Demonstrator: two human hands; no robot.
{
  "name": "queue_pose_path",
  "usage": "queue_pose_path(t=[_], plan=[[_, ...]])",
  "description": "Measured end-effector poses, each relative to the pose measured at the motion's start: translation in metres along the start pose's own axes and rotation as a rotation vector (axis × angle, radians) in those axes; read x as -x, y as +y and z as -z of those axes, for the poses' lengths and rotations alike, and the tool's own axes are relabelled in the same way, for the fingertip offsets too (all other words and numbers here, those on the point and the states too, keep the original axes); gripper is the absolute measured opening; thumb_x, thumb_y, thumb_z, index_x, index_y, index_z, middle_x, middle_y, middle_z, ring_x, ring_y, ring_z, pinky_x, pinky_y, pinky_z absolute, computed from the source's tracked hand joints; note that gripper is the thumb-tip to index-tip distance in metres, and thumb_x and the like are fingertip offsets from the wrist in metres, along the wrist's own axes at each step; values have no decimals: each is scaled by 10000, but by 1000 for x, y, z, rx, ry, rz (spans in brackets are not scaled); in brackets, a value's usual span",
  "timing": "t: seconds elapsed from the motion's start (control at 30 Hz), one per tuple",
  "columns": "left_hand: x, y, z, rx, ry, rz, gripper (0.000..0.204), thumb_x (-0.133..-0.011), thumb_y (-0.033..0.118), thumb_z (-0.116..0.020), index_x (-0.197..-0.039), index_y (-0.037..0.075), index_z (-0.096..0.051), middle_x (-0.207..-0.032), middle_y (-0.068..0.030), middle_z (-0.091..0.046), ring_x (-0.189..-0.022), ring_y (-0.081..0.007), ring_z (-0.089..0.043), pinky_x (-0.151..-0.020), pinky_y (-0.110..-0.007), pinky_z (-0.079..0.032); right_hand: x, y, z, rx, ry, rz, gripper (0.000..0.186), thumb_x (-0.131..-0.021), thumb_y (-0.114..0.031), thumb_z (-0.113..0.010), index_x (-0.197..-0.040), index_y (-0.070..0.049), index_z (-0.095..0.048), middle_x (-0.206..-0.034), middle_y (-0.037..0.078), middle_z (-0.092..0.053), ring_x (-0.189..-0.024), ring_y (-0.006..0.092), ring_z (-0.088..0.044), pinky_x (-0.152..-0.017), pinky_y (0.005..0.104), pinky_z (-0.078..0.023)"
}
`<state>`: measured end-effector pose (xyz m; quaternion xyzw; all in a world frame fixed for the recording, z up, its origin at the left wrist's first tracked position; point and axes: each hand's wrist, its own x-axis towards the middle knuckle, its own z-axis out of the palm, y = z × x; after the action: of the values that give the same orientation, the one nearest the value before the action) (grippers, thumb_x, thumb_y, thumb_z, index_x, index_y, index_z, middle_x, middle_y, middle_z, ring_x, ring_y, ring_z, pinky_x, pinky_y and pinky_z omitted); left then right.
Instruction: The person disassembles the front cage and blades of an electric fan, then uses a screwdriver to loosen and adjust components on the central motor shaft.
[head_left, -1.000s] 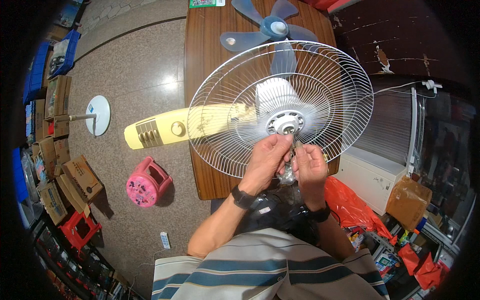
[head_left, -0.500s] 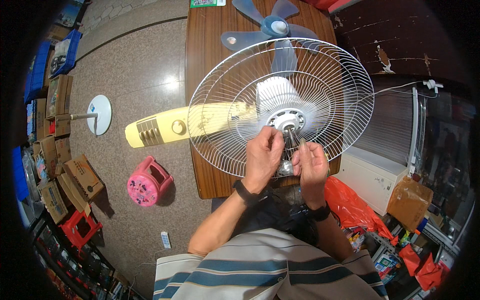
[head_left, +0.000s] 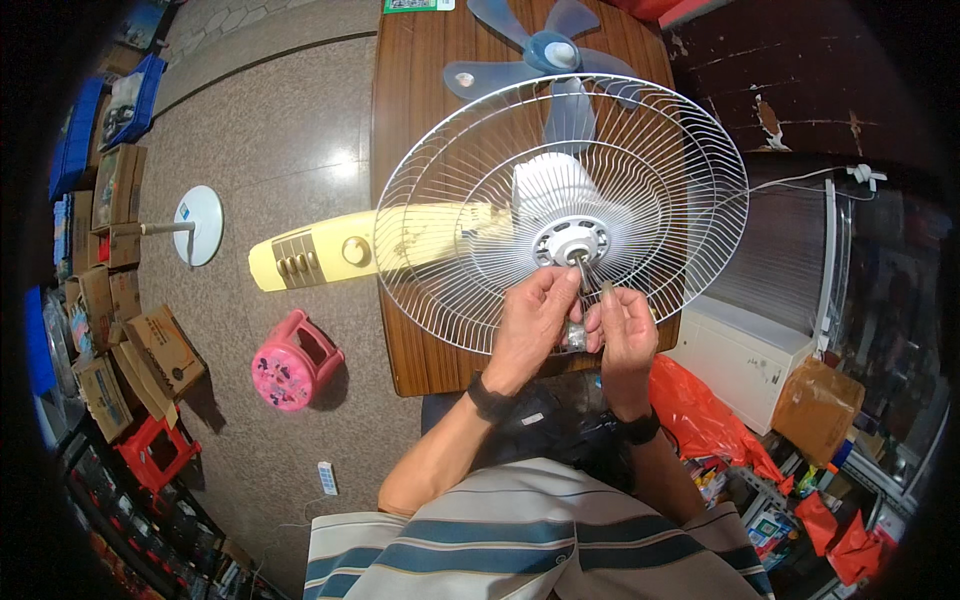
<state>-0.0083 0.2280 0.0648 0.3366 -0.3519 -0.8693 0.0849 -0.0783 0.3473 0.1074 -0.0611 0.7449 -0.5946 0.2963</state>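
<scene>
A white wire fan guard (head_left: 440,125) stands around the motor housing (head_left: 548,180) of a yellow fan lying on the wooden table. From the hub (head_left: 572,243) a metal shaft (head_left: 586,270) sticks out toward me. My left hand (head_left: 535,315) is closed, thumb and forefinger pinched right beside the shaft's tip. Just to its right, my right hand (head_left: 625,330) is also pinched near the shaft. What either pinch holds is too small or hidden. A shiny, silvery item (head_left: 574,338) shows low between the hands. The yellow control column (head_left: 320,255) overhangs the table's left edge.
Blue fan blades (head_left: 553,52) lie on the far part of the table (head_left: 420,100). On the floor to the left are a round white base with a pole (head_left: 200,225), a pink stool (head_left: 285,375) and cardboard boxes (head_left: 165,350). A white cabinet (head_left: 740,355) and red plastic bag (head_left: 710,410) are at right.
My left hand has shifted slightly right and nearer to me, its fingertips now at the shaft. My right hand has barely moved. The fan parts stay in place.
</scene>
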Motion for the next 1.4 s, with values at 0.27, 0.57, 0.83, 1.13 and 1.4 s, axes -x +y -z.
queue_pose_path(t=[0.27,0.57,0.83,1.13,1.4], plan=[[-8,-7,11,438,-185,176,203,-1117,256,-626,-1059,61,-644,-731,17,-601,-545,-63,-496,-508,-225,-438,0,3,2,4,-8,12,157,-1140,-164,-577,-1154,-8,-588,-825,10,-623,-642,40,-504,-581,198,-430],[-14,-38,7,-42,4,-172,202,-1095,181,-633,-986,12,-652,-719,-1,-602,-603,-71,-477,-561,-245,-405,1,2,3,0,-2,-17,149,-1132,-169,-597,-1138,-20,-599,-818,7,-617,-637,43,-509,-580,201,-433],[-13,-42,-8,-239,25,-301,182,-1091,130,-605,-997,-20,-644,-738,-21,-602,-659,-89,-520,-603,-287,-448,-2,-2,12,12,-64,-41,235,-1156,-250,-555,-1152,-21,-609,-789,5,-609,-630,47,-520,-575,201,-439],[-11,-27,-14,155,-171,-71,199,-1124,140,-578,-1043,-22,-661,-773,-26,-658,-662,-107,-627,-616,-264,-512,-33,-27,18,163,-185,-241,377,-1134,-309,-606,-1325,15,-620,-754,-10,-616,-605,36,-536,-540,200,-451],[0,-20,-14,-148,-144,-199,192,-1118,110,-563,-1114,-46,-677,-790,-87,-708,-665,-147,-655,-647,-312,-537,-49,-29,31,223,-352,-325,350,-1117,-274,-636,-1304,21,-662,-755,-29,-607,-601,22,-503,-518,201,-417]])
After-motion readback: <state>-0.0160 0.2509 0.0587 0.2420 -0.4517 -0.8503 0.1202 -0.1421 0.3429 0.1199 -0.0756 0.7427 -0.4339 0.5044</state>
